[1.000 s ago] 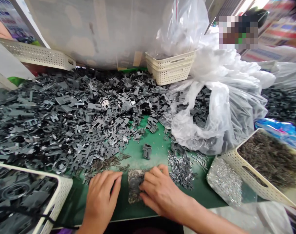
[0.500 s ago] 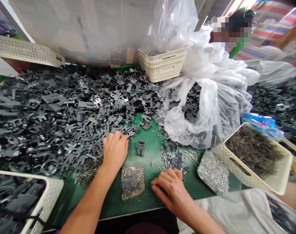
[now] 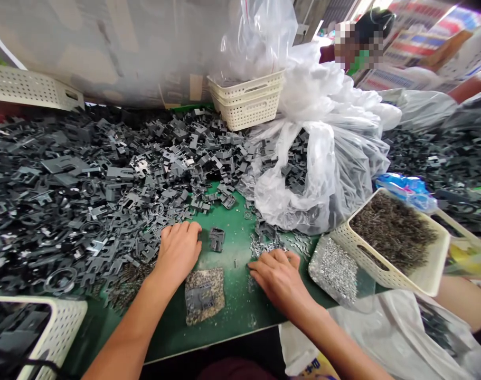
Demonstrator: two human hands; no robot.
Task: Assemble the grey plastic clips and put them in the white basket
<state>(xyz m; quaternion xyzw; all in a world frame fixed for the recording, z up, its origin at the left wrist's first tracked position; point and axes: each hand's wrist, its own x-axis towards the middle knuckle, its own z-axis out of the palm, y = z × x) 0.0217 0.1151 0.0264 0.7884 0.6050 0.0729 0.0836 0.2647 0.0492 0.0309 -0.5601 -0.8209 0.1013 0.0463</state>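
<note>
My left hand (image 3: 179, 249) is over the near edge of a heap of grey plastic parts (image 3: 145, 174), fingers curled down and tips hidden. My right hand (image 3: 279, 277) reaches into a small pile of metal pieces (image 3: 264, 245); its fingers are bent and whatever is under them is hidden. Between the hands, a grey plastic part (image 3: 200, 296) lies on a speckled, roughly square pad (image 3: 216, 311). Beyond the pad sits a separate grey plastic block (image 3: 217, 239). A tiny spring (image 3: 235, 263) lies on the green table (image 3: 232, 285) near the pad.
On the right, a cream basket (image 3: 438, 264) holds brown springs, beside a clear bag of shiny bits (image 3: 335, 272). A large clear plastic bag (image 3: 323, 174) and stacked baskets (image 3: 248, 108) stand behind. Another basket (image 3: 66, 327) is front left. A person (image 3: 359, 39) is at the back right.
The view has swung slightly to the right. My right hand has moved forward onto the metal pieces. My left hand has drawn back a little from the plastic heap.
</note>
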